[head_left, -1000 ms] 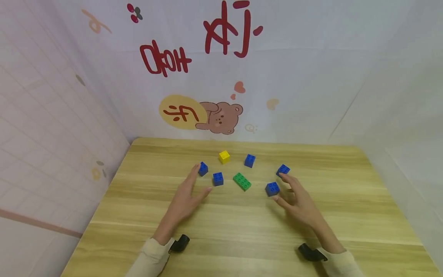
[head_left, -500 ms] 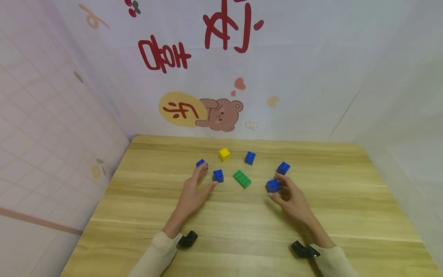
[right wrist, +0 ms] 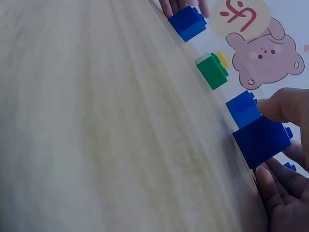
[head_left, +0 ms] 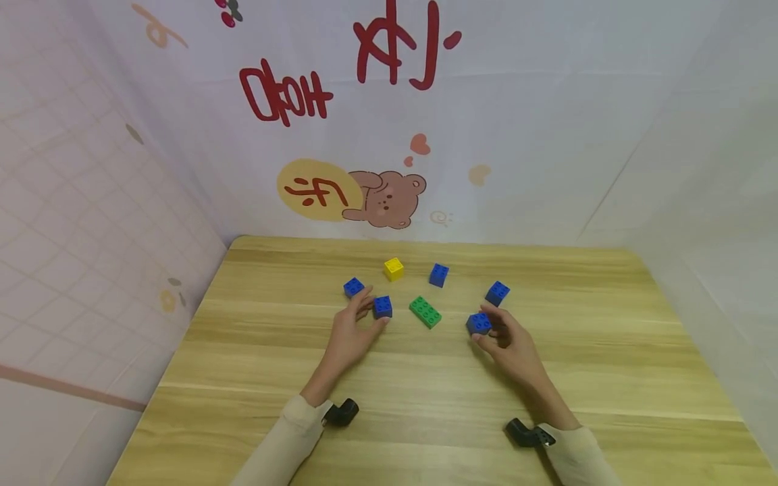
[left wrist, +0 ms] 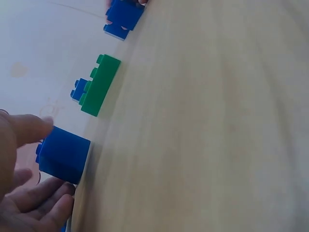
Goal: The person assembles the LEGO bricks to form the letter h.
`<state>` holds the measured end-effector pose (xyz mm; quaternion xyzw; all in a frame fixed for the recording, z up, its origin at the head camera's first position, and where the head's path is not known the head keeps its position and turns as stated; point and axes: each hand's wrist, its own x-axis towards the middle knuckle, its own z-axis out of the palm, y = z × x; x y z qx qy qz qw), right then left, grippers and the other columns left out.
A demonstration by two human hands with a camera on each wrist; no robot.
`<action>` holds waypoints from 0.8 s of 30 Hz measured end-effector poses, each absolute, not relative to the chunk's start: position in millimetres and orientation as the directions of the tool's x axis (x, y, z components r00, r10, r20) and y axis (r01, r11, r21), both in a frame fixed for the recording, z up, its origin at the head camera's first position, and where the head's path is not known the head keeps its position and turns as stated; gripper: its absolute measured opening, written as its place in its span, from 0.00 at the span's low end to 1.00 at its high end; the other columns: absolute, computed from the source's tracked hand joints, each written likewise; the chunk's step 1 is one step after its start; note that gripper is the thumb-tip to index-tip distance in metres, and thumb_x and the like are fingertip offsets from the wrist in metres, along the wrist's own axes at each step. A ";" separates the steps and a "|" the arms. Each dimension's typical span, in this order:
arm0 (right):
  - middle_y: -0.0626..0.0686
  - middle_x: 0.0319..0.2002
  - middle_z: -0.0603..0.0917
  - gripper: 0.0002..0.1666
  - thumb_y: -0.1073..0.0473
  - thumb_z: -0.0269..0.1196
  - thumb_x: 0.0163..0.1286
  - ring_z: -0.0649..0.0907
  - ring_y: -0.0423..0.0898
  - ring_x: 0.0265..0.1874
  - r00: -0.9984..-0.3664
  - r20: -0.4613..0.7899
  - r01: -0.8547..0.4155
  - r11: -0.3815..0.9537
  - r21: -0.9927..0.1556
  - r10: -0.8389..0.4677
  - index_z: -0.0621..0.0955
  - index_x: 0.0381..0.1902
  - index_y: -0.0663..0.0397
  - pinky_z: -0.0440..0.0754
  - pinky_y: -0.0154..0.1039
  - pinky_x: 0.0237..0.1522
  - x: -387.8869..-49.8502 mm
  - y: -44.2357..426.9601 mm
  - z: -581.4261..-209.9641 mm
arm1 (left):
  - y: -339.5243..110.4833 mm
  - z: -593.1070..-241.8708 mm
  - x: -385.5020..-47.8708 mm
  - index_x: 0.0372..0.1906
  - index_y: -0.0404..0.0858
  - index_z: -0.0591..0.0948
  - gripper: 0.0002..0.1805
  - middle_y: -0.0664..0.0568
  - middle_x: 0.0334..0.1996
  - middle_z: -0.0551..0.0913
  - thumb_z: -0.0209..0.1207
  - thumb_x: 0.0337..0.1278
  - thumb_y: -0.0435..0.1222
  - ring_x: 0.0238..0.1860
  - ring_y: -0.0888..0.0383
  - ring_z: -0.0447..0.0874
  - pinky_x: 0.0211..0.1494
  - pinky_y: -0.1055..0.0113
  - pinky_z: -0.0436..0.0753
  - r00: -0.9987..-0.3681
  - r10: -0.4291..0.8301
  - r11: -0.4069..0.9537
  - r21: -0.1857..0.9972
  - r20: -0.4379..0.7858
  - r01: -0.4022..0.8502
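Observation:
My left hand holds a small blue toy brick between thumb and fingers. In the left wrist view, the thumb meets one side of that brick and fingertips lie by the other. My right hand pinches another blue brick. From the right wrist, the thumb shows at the upper edge of this brick and a fingertip at its lower corner. Both bricks sit on the tabletop, studs up. Between the hands lies a longer green brick, touched by neither.
A yellow brick and a blue brick lie farther back. One more blue brick is just beyond the left fingers, another blue brick behind the right hand. A printed cloth hangs behind the wooden table.
My left hand has moved right, from beside the far-left blue brick to around the nearer one. My right hand has moved slightly left and closed in on its blue brick.

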<state>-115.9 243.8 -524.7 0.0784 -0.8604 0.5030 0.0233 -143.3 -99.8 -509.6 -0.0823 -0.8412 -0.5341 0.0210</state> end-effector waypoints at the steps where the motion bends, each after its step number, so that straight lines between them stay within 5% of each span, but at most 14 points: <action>1: 0.56 0.67 0.80 0.36 0.56 0.70 0.70 0.79 0.34 0.56 -0.985 0.129 -0.168 0.481 -0.860 -0.114 0.72 0.73 0.48 0.80 0.22 0.53 -115.7 243.8 -524.6 | -99.3 -509.1 -144.3 0.76 0.37 0.66 0.40 0.40 0.66 0.79 0.70 0.63 0.38 0.67 0.46 0.79 0.70 0.56 0.80 -0.987 0.113 0.419 0.895 0.114 0.152; 24: 0.51 0.62 0.83 0.29 0.58 0.70 0.70 0.82 0.33 0.49 -0.980 0.180 -0.197 0.503 -0.841 -0.083 0.78 0.68 0.44 0.82 0.22 0.47 -115.3 243.6 -531.7 | -93.5 -512.4 -148.1 0.64 0.36 0.80 0.24 0.40 0.63 0.81 0.67 0.64 0.31 0.61 0.44 0.82 0.66 0.47 0.82 -0.988 0.084 0.416 0.896 0.131 0.154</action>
